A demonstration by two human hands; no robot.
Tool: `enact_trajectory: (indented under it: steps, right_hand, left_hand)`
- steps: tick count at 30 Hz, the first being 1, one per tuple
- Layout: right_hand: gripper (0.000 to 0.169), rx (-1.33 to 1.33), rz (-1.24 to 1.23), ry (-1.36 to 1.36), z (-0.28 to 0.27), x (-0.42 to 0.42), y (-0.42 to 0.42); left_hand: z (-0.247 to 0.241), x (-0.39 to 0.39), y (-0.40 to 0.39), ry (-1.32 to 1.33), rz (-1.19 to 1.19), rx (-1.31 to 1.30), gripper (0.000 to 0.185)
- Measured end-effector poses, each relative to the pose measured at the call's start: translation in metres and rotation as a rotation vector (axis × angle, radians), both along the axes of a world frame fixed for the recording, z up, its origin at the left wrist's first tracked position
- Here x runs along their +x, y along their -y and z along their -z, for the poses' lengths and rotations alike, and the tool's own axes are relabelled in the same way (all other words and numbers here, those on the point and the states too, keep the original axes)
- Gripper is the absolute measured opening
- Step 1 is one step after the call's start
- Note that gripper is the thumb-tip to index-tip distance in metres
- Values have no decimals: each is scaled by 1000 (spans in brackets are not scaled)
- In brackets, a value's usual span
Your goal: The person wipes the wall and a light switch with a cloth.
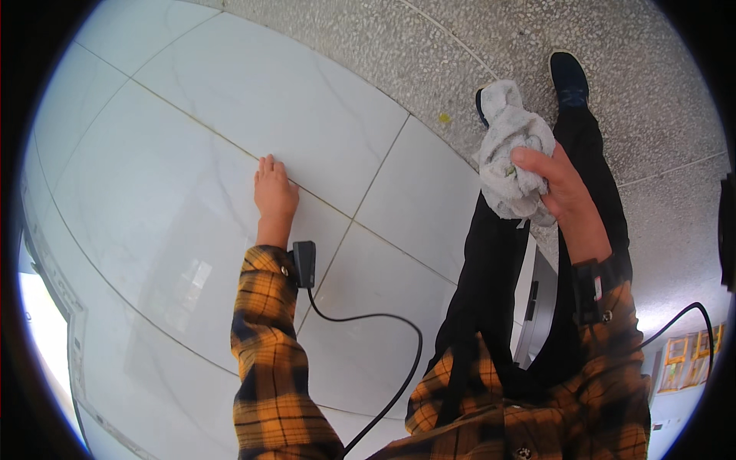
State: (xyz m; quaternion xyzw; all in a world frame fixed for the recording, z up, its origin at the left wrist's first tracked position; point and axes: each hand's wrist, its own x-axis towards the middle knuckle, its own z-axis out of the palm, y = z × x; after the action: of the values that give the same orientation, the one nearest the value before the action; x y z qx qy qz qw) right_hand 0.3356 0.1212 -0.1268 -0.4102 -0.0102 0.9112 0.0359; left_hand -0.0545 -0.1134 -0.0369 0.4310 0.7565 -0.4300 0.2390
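Observation:
My right hand [566, 187] grips a crumpled greyish-white towel cloth [514, 152], with the thumb pressed into its folds. The cloth hangs in front of my legs and partly hides one shoe. Over to the left, my left hand [276, 187] rests against the glossy white tiles [172, 144] with its fingertips by a yellowish grout line [230, 142]. Its thumb sticks out to the side, and its palm is turned away from view. No object shows in it.
Speckled terrazzo floor [368, 46] meets the tiles along a curved-looking edge. A black cable [417, 333] loops from a small black device [305, 264] at my left cuff. My dark shoe [569, 80] stands on the floor. A grey object [540, 305] shows between my legs.

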Motion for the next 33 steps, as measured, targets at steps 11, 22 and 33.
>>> enact_trajectory:
  steps: [11,22,33]
  right_hand:
    - [59,-31,-11,36,-2,1,-2]
    - [60,-5,-38,28,2,0,-1]
    - [59,4,-10,27,1,4,-1]
  left_hand:
    - [10,44,-11,-19,-62,-133,76]
    - [8,47,-10,38,-11,-149,74]
    - [6,99,-1,91,-40,-216,86]
